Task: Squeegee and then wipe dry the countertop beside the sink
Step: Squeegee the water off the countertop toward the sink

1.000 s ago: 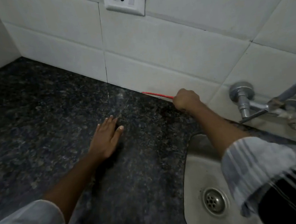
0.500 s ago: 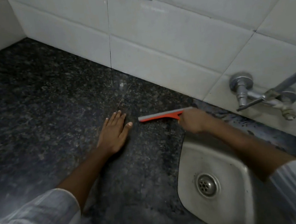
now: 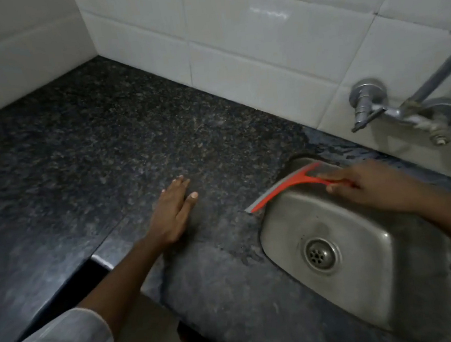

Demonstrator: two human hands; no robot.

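A dark speckled granite countertop (image 3: 99,145) runs left of a steel sink (image 3: 374,275). My right hand (image 3: 370,186) grips the handle of a red squeegee (image 3: 287,185). Its grey-edged blade lies along the sink's left rim, with the lower end still on the granite. My left hand (image 3: 173,212) rests flat on the counter, fingers together, a short way left of the blade. Wet dark patches show on the granite behind the sink.
White wall tiles (image 3: 248,57) back the counter, meeting a side wall at the far left corner. A metal tap (image 3: 396,114) juts from the wall above the sink. The sink drain (image 3: 321,255) is uncovered. The counter's front edge (image 3: 100,260) steps near my left forearm.
My right hand has drawn the squeegee from the back wall across the counter to the sink's left rim. My left hand stayed flat on the granite. The view shifted down and right.
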